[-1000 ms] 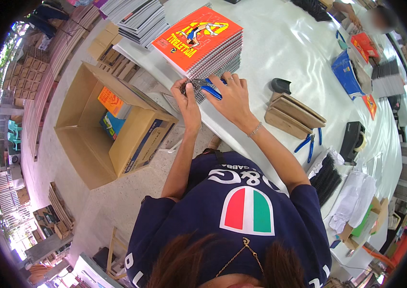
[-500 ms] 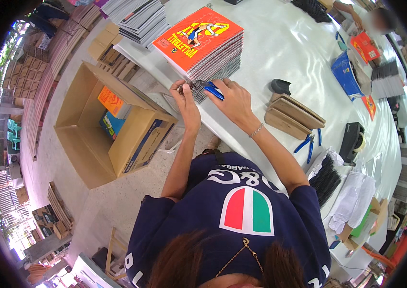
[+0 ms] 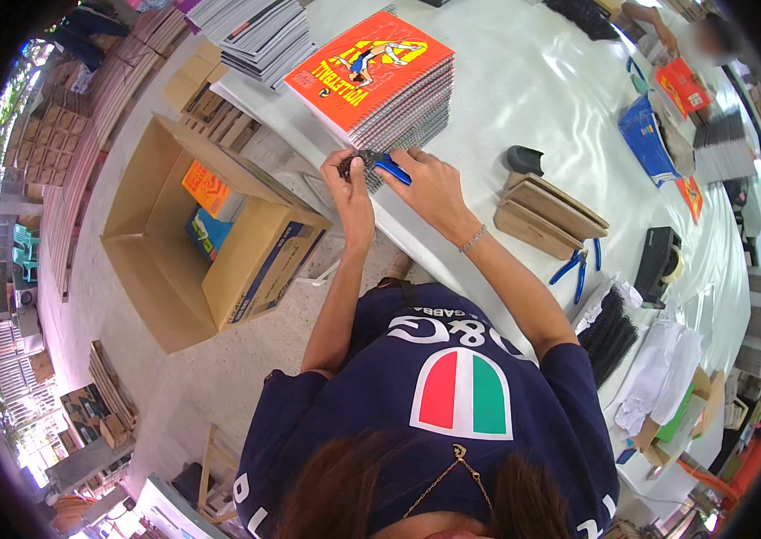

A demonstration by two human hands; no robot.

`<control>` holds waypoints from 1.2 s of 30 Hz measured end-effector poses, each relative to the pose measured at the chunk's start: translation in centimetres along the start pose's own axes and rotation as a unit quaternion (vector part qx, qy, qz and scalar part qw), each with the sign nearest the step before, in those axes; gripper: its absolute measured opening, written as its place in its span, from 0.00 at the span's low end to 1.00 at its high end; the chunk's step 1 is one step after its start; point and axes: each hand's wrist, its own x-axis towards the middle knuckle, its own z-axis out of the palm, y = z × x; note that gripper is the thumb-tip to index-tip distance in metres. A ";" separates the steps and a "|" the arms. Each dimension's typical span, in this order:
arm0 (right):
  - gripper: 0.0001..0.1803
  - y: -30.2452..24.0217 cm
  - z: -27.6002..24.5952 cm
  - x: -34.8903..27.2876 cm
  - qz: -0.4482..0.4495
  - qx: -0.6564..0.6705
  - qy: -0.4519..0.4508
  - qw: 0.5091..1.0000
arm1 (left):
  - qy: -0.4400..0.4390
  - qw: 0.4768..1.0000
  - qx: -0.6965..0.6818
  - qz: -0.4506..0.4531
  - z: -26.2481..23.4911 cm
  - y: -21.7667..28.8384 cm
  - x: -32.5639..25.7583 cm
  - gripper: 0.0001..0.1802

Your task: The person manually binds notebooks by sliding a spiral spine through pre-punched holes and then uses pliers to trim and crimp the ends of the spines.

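Observation:
A tall stack of orange spiral notebooks [image 3: 371, 67], the top cover showing a sports player, stands near the table's edge. At its near corner, my right hand [image 3: 434, 190] is closed around blue-handled pliers [image 3: 394, 170]. The jaws point left toward the stack's wire spirals, but their exact contact is hard to see. Just left of the pliers, my left hand [image 3: 355, 202] is closed, its thumb raised, around a dark bundle of wire [image 3: 350, 167]. How many wire pieces it holds cannot be made out.
An open cardboard box [image 3: 160, 260] with notebooks stands at my left. Right of me on the table [image 3: 497, 90] are brown cardboard blocks [image 3: 546, 216], another pair of blue-handled pliers [image 3: 578, 272], a tape dispenser [image 3: 659, 260] and a blue bin [image 3: 647, 139]. Another person [image 3: 659, 27] is at the far right.
My right hand and the pliers have shifted slightly left, closer to my left hand. The left hand has turned a little, showing more of the dark wire. The notebook stack stays in place.

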 end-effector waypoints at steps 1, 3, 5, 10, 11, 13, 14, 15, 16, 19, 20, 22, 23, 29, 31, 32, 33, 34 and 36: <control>0.18 0.0 0.0 -0.1 0.009 0.007 0.002 1.000 | 0.000 1.000 0.000 0.000 0.0 -0.2 0.0 0.13; 0.17 -0.1 -0.1 -0.2 0.015 0.015 0.003 1.000 | -0.002 1.000 0.002 0.002 -0.1 -0.5 0.1 0.16; 0.19 0.2 -0.4 -0.6 0.016 -0.006 0.019 1.000 | 0.005 0.999 -0.027 -0.024 -0.2 -0.7 0.2 0.16; 0.21 0.7 -0.1 -0.9 -0.038 -0.075 0.076 0.994 | 0.051 0.997 -0.051 -0.012 0.3 -0.6 -0.1 0.15; 0.22 0.7 0.0 -0.8 -0.042 -0.080 0.080 0.993 | 0.022 0.997 -0.064 -0.022 0.4 0.0 -0.4 0.15; 0.21 0.8 0.2 -0.7 -0.043 -0.076 0.083 0.993 | -0.007 0.996 -0.078 -0.033 0.5 0.2 -0.5 0.15; 0.21 0.7 0.3 -0.7 -0.047 -0.071 0.086 0.993 | -0.008 0.997 -0.065 -0.036 0.3 -0.1 -0.5 0.15; 0.21 0.6 0.3 -0.5 -0.048 -0.070 0.085 0.993 | -0.008 0.998 -0.053 -0.039 0.1 -0.4 -0.5 0.14; 0.21 0.4 0.2 -0.4 -0.053 -0.068 0.085 0.993 | -0.007 0.998 -0.053 -0.039 -0.1 -0.6 -0.5 0.14; 0.19 0.5 0.5 -0.2 -0.028 -0.038 0.045 0.998 | -0.009 1.000 -0.012 -0.023 -0.1 -1.4 -0.4 0.14; 0.19 0.5 0.5 -0.1 0.001 -0.008 0.003 1.000 | -0.003 1.000 -0.001 -0.019 -0.2 -1.5 -0.4 0.14; 0.19 0.3 0.3 -0.2 0.007 -0.002 0.003 1.000 | 0.001 1.000 0.010 -0.016 -0.2 -1.7 -0.5 0.14; 0.18 0.2 0.2 -0.2 0.013 0.004 0.002 1.000 | 0.001 1.000 -0.001 -0.023 -0.2 -1.7 -0.4 0.14; 0.20 1.0 0.3 -0.9 -0.025 -0.062 0.079 0.995 | 0.000 1.000 -0.005 -0.028 0.0 -1.1 -0.5 0.14; 0.21 0.9 0.4 -0.9 -0.033 -0.065 0.076 0.994 | 0.000 0.999 -0.011 -0.031 0.0 -1.2 -0.6 0.14; 0.22 0.9 0.4 -0.8 -0.041 -0.069 0.074 0.994 | 0.001 1.000 -0.012 -0.028 0.0 -1.3 -0.5 0.14; 0.22 0.7 0.4 -0.7 -0.041 -0.069 0.073 0.994 | 0.003 1.000 -0.013 -0.024 0.0 -1.4 -0.5 0.14; 0.22 0.6 0.3 -0.6 -0.039 -0.069 0.070 0.994 | 0.003 1.000 -0.012 -0.024 -0.1 -1.4 -0.5 0.14; 0.23 0.4 0.3 -0.4 -0.038 -0.069 0.067 0.995 | 0.000 1.000 0.003 -0.016 -0.1 -1.7 -0.4 0.14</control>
